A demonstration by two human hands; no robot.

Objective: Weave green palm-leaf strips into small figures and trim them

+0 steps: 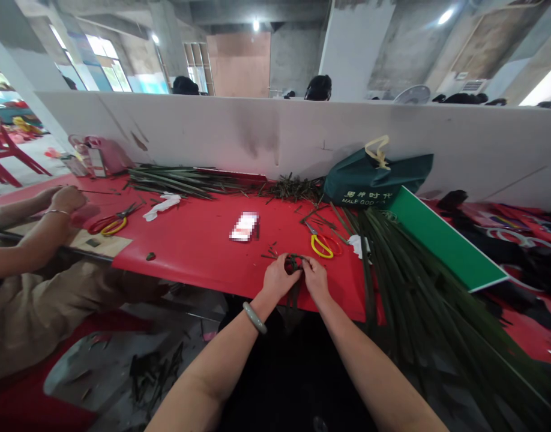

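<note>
Both my hands meet over the near edge of the red-covered table [189, 258], holding a small piece of folded green leaf strips [295, 261]. My left hand [278, 279], below a jade-coloured bangle [254, 318], grips it from the left with thumb and fingers. On the other side my right hand [315, 278] pinches its right end. Strip tails hang down between the hands. Just beyond my right hand lie scissors [321, 246] with yellow and red handles. A phone with a blurred bright screen [245, 227] rests farther back.
Long green leaves [406, 288] spread over the table's right side, beside a green board [446, 240] and a dark green bag [374, 177]. More leaves [180, 180] lie along the white partition [203, 129]. At left, another person's hands [63, 201] work near a second pair of scissors [113, 222].
</note>
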